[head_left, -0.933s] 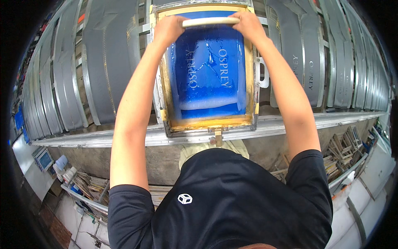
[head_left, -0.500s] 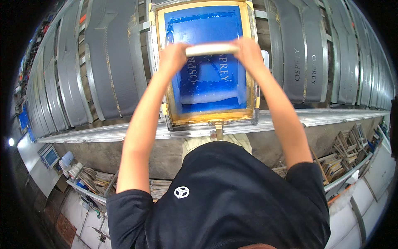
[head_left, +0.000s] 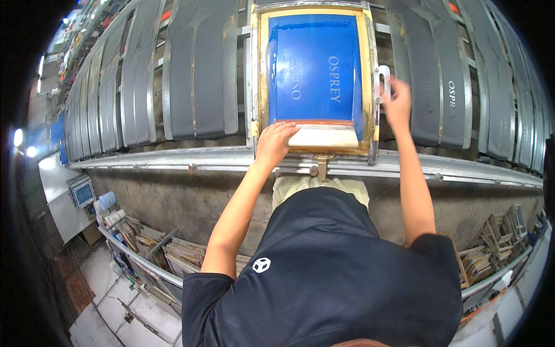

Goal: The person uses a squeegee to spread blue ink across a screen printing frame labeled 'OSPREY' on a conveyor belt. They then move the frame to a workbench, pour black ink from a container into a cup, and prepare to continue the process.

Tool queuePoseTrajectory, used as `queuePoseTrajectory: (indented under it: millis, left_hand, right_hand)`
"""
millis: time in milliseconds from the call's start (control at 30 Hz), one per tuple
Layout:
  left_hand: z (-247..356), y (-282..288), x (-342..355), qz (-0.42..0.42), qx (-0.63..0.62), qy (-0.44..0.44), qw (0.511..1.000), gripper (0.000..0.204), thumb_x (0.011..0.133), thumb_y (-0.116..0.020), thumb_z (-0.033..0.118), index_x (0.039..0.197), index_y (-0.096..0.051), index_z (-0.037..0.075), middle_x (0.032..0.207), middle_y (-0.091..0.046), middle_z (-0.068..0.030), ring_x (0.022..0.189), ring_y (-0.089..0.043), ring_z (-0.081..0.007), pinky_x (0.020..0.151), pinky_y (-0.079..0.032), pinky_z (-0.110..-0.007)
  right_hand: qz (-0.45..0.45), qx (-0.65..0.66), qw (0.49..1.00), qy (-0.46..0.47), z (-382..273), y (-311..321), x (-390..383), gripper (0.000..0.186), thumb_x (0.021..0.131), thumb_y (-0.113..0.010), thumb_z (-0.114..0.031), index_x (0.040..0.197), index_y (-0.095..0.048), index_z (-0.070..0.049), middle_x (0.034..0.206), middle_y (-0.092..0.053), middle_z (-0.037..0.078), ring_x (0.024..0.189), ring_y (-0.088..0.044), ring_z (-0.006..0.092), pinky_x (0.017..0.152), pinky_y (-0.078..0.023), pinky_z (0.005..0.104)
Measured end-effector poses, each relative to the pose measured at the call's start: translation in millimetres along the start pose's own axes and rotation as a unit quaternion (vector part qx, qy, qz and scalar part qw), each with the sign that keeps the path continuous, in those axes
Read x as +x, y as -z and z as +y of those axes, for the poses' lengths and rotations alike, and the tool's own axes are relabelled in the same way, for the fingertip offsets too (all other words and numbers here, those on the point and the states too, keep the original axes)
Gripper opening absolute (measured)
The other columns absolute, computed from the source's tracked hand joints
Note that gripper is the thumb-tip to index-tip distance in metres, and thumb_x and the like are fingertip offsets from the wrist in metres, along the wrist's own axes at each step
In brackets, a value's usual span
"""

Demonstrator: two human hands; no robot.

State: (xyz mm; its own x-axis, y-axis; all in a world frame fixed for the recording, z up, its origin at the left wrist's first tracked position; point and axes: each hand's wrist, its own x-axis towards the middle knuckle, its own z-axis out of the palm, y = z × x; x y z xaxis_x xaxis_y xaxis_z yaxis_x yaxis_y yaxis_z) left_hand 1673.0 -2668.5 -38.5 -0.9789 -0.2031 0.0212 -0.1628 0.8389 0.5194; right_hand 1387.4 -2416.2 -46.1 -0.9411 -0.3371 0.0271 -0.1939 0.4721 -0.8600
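A printing screen [head_left: 318, 63] with a blue mesh and a yellow-taped frame lies in front of me, pale lettering showing in its blue area. Across the near end of the mesh rests a squeegee [head_left: 326, 136] with a pale wooden grip and a reddish blade edge. My left hand [head_left: 277, 141] is on the squeegee's left end, its fingers over the grip. On the frame's right side is a white loop handle [head_left: 380, 84]. My right hand [head_left: 396, 99] has its fingers curled at that handle, slightly blurred.
Grey fabric panels [head_left: 199, 75] lie on long metal-edged boards to the left, and more panels [head_left: 430, 75] to the right. A metal rail [head_left: 219, 158] runs along the near side. Wooden frames [head_left: 500, 240] are stacked low behind me on both sides.
The squeegee has come down to the near end of the mesh. My right hand has left it for the white handle; my left hand stays on it. The view has shifted left.
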Motion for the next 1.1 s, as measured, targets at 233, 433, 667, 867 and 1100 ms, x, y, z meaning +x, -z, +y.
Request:
queuePoseTrajectory:
  millis: [233, 433, 667, 867, 1100]
  left_hand:
    - [3.8, 0.7, -10.7, 0.001, -0.014, 0.002, 1.000, 0.054, 0.066, -0.069, -0.005, 0.118, -0.070, 0.012, 0.127, -0.068, -0.0039, 0.124, -0.059, -0.0272, 0.105, -0.046, -0.041]
    - [-38.0, 44.4, -43.3, 0.024, -0.027, 0.011, 0.999, 0.059, 0.066, -0.069, -0.002, 0.123, -0.067, 0.014, 0.131, -0.066, -0.0037, 0.124, -0.059, -0.0269, 0.104, -0.047, -0.041]
    - [-220.0, 159.3, -112.9, -0.016, 0.004, 0.022, 1.000, 0.060, 0.064, -0.074, 0.003, 0.123, -0.067, 0.014, 0.133, -0.065, -0.0029, 0.125, -0.058, -0.0258, 0.102, -0.046, -0.041]
    - [-333.8, 220.7, -143.9, -0.046, 0.019, 0.010, 0.999, 0.062, 0.066, -0.072, -0.003, 0.125, -0.067, 0.014, 0.134, -0.064, -0.0057, 0.127, -0.056, -0.0298, 0.105, -0.045, -0.042]
    - [-343.5, 215.7, -158.9, -0.026, 0.023, 0.014, 0.999, 0.064, 0.067, -0.063, -0.012, 0.125, -0.067, 0.012, 0.132, -0.065, -0.0069, 0.126, -0.057, -0.0294, 0.106, -0.044, -0.043]
  right_hand:
    - [0.058, -0.105, 0.992, -0.041, 33.6, -37.1, 82.7, 0.024, 0.094, -0.065, -0.032, 0.106, -0.075, -0.014, 0.106, -0.073, 0.016, 0.100, -0.070, 0.0335, 0.085, -0.052, 0.0394]
    - [0.116, -0.074, 0.990, 0.027, -40.4, -87.2, 65.7, 0.026, 0.096, -0.063, -0.033, 0.105, -0.075, -0.012, 0.099, -0.074, 0.016, 0.095, -0.071, 0.0314, 0.084, -0.053, 0.0412]
    - [0.094, 0.029, 0.995, 0.018, -148.5, -302.4, -6.8, 0.026, 0.098, -0.059, -0.026, 0.106, -0.070, -0.003, 0.101, -0.073, 0.018, 0.096, -0.071, 0.0327, 0.085, -0.053, 0.0407]
    - [0.116, 0.049, 0.992, 0.024, -200.7, -429.2, -30.9, 0.023, 0.098, -0.057, -0.022, 0.106, -0.069, -0.003, 0.098, -0.071, 0.024, 0.093, -0.069, 0.0417, 0.082, -0.053, 0.0465]
    - [0.092, 0.009, 0.993, -0.068, -201.5, -437.7, -34.2, 0.020, 0.097, -0.058, -0.018, 0.107, -0.067, -0.003, 0.094, -0.072, 0.019, 0.090, -0.071, 0.0365, 0.078, -0.053, 0.0411]
